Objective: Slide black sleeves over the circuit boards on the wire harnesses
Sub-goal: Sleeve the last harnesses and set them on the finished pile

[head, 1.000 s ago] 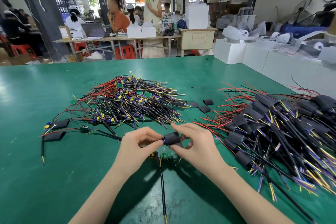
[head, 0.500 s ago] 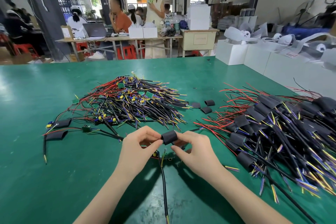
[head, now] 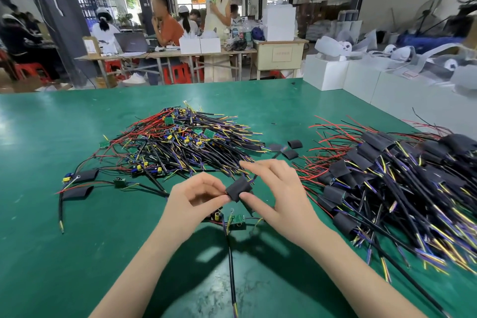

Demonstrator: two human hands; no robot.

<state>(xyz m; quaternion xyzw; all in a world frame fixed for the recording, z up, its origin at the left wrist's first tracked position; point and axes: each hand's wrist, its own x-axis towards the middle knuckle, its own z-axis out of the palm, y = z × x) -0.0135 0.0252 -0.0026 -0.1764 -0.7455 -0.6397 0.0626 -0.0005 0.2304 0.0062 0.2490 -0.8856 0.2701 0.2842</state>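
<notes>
Just above the green circuit board lying on the table, the left hand is pinching the black sleeve between thumb and forefinger, while the right hand is steadying its other end with a thumb, remaining fingers spread. Light, soft and easily flattened, it seems best held by its edges. Three loose sleeves are lying beyond it, beside one unsleeved pile and one sleeved pile
</notes>
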